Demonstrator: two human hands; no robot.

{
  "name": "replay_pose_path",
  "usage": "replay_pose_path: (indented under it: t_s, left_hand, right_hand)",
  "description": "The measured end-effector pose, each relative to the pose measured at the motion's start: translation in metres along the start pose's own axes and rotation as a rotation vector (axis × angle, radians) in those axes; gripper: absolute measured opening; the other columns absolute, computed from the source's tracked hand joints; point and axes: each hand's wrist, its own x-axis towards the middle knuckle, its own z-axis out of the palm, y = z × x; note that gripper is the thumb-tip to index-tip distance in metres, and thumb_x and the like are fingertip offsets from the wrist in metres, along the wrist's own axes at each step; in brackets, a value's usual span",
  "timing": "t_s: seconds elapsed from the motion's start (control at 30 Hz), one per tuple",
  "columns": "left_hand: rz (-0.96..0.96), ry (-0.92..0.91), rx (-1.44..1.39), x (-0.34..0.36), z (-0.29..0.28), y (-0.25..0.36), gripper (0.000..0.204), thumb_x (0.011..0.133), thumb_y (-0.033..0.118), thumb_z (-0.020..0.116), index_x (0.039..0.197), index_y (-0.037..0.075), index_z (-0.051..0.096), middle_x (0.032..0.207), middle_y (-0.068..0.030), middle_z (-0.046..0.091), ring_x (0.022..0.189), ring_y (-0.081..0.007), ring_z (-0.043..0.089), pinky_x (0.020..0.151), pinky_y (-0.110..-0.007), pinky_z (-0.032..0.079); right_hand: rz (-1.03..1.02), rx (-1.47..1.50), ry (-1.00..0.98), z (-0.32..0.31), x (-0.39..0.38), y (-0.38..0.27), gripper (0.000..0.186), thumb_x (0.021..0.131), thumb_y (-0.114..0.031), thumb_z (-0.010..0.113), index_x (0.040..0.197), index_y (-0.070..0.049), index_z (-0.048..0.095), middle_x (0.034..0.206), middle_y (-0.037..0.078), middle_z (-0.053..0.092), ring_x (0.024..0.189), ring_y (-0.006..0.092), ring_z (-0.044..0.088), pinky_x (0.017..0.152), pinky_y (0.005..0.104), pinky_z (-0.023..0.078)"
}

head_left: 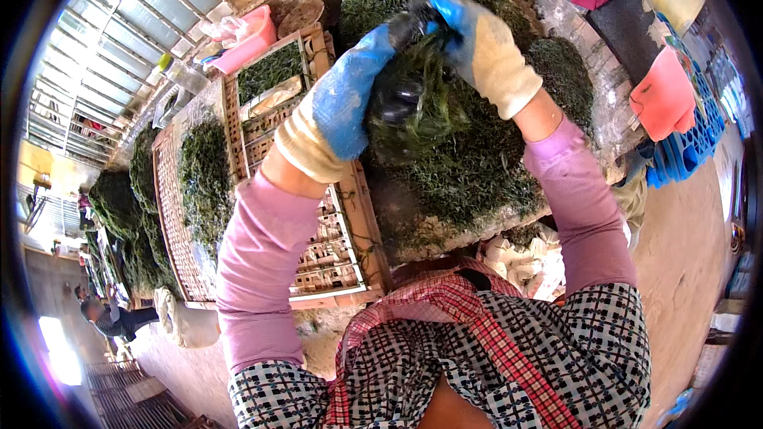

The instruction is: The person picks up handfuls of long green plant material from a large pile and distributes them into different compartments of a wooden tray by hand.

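Note:
Both of my hands wear blue-and-cream work gloves and are raised over a big heap of dark green seaweed (477,183) on a stone ledge. My left hand (350,91) is closed on a clump of wet seaweed (433,99). From the other side my right hand (481,44) grips the upper part of that same clump. Its loose, glossy strands hang between and below the gloves, partly blurred. The fingertips of both hands are smeared or covered by the dark strands. Beneath my left forearm lies a wooden-framed slatted rack (362,230).
Left of the rack, more seaweed (205,167) lies on a woven tray (171,199). A pink basin (250,40) stands at the far left. Blue plastic crates (687,147) and a pink cloth (664,95) are at the right. Another person (119,318) is farther off at left.

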Motion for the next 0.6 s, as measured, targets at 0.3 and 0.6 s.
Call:
replay_pose_path:
  t_s: [0.3,0.6]
  left_hand:
    - [0.521,0.228,0.565,-0.025,-0.031,0.087,0.048,0.099,0.031,0.055,0.138,0.002,0.051,0.128,-0.0173,0.062,0.111,-0.0268,0.064,0.096,-0.039,0.053]
    - [0.008,0.203,0.989,-0.058,-0.096,0.166,0.041,0.093,0.028,0.061,0.124,0.000,0.058,0.109,-0.0122,0.062,0.095,-0.0210,0.060,0.082,-0.034,0.047]
  right_hand:
    - [0.770,0.144,-0.684,0.146,-0.255,0.085,0.034,0.095,-0.010,0.055,0.129,-0.014,0.057,0.086,0.009,0.068,0.081,0.0262,0.069,0.074,0.0389,0.058]
    - [1.502,0.492,-1.068,0.065,-0.214,0.065,0.047,0.104,-0.027,0.043,0.149,-0.016,0.041,0.145,0.018,0.051,0.139,0.0258,0.043,0.119,0.0398,0.027]
